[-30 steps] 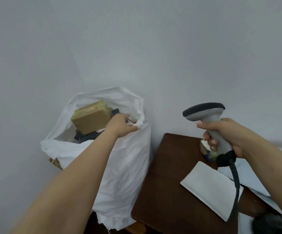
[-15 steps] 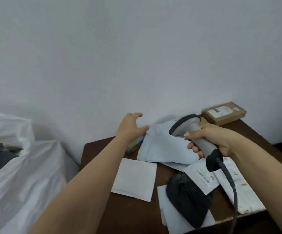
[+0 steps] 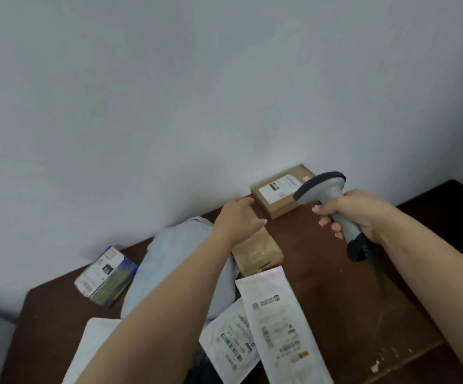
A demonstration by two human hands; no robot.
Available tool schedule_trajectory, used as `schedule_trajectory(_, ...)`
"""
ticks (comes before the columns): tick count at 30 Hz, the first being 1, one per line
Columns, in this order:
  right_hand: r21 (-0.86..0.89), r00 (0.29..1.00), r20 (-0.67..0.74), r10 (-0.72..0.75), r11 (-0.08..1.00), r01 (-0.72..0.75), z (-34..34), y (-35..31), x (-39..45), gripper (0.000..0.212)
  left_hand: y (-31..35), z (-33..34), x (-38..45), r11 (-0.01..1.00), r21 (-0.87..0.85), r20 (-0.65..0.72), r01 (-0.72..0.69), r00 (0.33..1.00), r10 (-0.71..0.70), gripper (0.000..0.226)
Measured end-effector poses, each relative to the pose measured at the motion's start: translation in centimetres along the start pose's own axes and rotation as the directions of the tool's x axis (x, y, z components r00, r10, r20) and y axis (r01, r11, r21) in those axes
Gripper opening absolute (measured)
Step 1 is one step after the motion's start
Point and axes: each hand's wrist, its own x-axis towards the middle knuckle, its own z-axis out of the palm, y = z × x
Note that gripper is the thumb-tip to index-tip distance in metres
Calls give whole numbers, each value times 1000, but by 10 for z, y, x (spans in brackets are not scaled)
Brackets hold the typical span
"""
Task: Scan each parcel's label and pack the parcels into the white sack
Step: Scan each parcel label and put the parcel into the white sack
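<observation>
Resting palm-down with fingers held together and nearly straight, the left hand [image 3: 237, 217] is laid on the far end of a taped brown box [image 3: 258, 252] near the middle of the dark wooden table [image 3: 335, 286]. The right hand [image 3: 355, 214] is curled round the grey handle of a barcode scanner [image 3: 324, 189], held above the table at 2 o'clock. A labelled cardboard box [image 3: 278, 194] is set against the wall [image 3: 224, 79] at 1 o'clock, just beyond both hands. A pale blue mailer [image 3: 169, 261] is seen at 9 o'clock of the taped box, and two white labelled envelopes [image 3: 274, 322] overlap at 6 o'clock. A small printed packet [image 3: 105, 275] lies near the table's left edge. Bare tabletop is seen under the right forearm. The white sack cannot be made out.
</observation>
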Motion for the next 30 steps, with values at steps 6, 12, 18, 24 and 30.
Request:
schedule_trajectory(6,89,997,-77,10,996,-3,-33,-13,87,29,16,40,73,998,31,70,55,996,-57,72)
schedule_trajectory(12,77,979,-192,-72,993,88,-40,-13,171,12,15,70,138,990,1,80,139,987,-138,70)
schedule_trajectory(18,43,962,-240,-132,988,146,-38,-8,235,14,10,96,176,937,-161,36,309,951,-307,68)
schedule_trajectory(24,57,962,-246,-117,989,135,-34,5,275,18,-8,115,196,828,-333,83,451,889,-450,64)
schedule_trajectory(30,114,963,-254,-91,986,124,-26,10,280,8,-15,122,205,623,-594,158,509,833,-530,49)
